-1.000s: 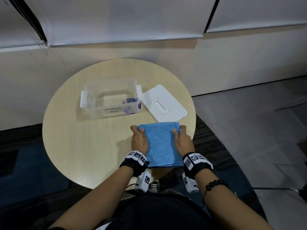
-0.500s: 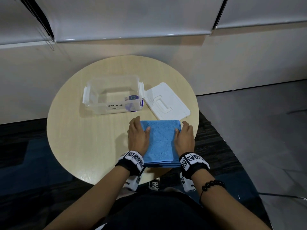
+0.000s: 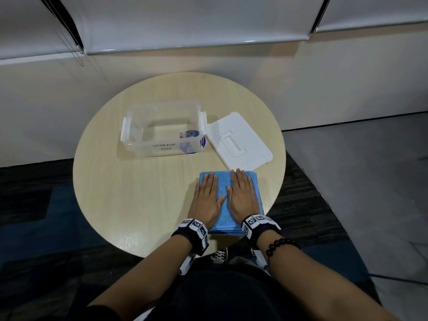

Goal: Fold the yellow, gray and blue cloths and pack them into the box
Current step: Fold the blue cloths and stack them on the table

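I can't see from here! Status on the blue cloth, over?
Left hand, right hand flat on folded blue cloth. Box open, lid beside it. Nothing in the way.

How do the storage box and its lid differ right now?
The storage box is clear and stands open; the lid is opaque white and lies flat beside it, off the box. The box sits square to the camera; the lid is turned at an angle. Both rest on the round table, beyond the blue cloth.

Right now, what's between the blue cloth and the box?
Only bare table between cloth and box, in the head view; the lid lies off to the right.
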Demonstrator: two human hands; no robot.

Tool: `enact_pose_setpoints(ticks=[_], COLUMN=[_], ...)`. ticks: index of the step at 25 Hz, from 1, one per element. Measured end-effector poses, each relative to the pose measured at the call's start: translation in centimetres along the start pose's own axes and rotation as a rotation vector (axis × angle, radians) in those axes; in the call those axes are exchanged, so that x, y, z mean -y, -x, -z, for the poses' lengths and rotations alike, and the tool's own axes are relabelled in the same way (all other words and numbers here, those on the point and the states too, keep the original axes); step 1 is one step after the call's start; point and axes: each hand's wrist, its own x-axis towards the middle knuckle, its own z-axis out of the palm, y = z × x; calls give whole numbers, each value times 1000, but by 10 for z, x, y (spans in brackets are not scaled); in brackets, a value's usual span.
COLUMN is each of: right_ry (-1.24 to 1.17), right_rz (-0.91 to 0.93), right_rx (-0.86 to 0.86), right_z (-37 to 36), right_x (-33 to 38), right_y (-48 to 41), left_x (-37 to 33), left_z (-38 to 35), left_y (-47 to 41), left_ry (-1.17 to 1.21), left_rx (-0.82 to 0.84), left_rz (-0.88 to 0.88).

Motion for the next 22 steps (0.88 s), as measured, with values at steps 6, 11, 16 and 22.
enact_pose_setpoints(ticks=[6,11,16,22], right_ry=[3,-100,-104,2], right_rz=[-3,-53,54,37], right_rx=[5,-56,-86,58], right_z=[2,12,21,3], right_x=[6,24,71,88], right_y=[-4,-14,-36,-36], left_x=[6,19,65,114], left_z=[6,33,91,133], left_y=[-6,-7,-37,-84], left_ry=[3,117,144,-270], left_rx=[57,-90,-295,-12], left_rz=[-6,-23,141,213])
